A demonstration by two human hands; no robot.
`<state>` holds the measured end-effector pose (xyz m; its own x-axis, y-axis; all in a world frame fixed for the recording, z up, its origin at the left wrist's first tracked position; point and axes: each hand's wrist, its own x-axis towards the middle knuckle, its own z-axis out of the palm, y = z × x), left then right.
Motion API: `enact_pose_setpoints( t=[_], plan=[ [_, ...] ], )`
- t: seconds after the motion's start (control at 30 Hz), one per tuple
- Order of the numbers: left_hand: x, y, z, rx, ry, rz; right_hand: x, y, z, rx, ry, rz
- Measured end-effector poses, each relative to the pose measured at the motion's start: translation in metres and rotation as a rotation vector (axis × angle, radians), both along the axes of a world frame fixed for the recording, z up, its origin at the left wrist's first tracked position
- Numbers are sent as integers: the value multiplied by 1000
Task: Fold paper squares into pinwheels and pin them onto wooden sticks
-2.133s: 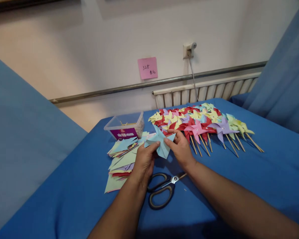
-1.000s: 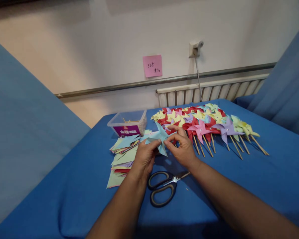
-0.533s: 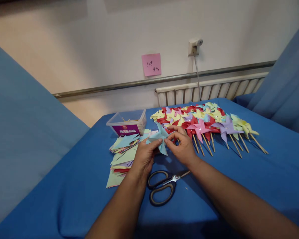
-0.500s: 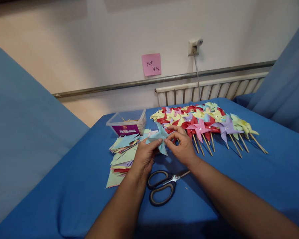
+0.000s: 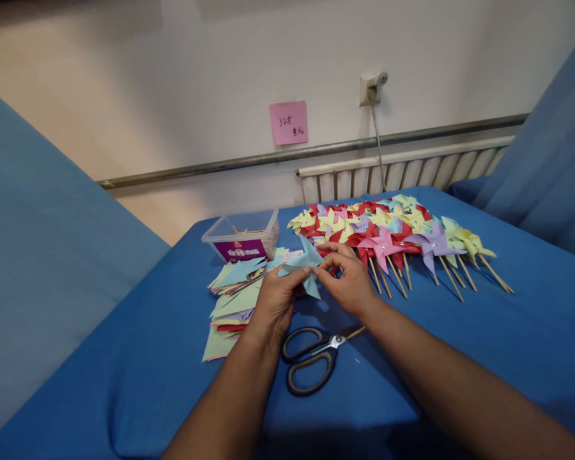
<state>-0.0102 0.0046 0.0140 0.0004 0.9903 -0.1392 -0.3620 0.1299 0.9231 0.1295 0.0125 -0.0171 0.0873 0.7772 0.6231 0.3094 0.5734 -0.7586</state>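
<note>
Blue paper pinwheel (image 5: 306, 259): I had it up over the counter (image 5: 148, 345); looked like mid-fold from my end; next move, I figured, called for a firm pinch at the middle
Left hand (image 5: 276, 299): fingers gripped its near side, thumb by the middle
Right hand (image 5: 349, 282): fingers pinched it just beside that thumb
Tub label (image 5: 239, 250): purple, white characters, couldn't read them
Pink note (image 5: 288, 122): handwritten "32", lost me after that

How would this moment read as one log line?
left hand: holds light-blue paper pinwheel | right hand: pinches it too | scissors: lying on blue cloth | stick pinwheels: farther back, right
</note>
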Motion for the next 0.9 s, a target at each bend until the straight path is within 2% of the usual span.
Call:
enact_pose_setpoints(
  t=[0.9],
  plan=[
    [1, 1, -1, 13, 4, -10, 0, 2, -2, -81, -30, -6]
  ],
)
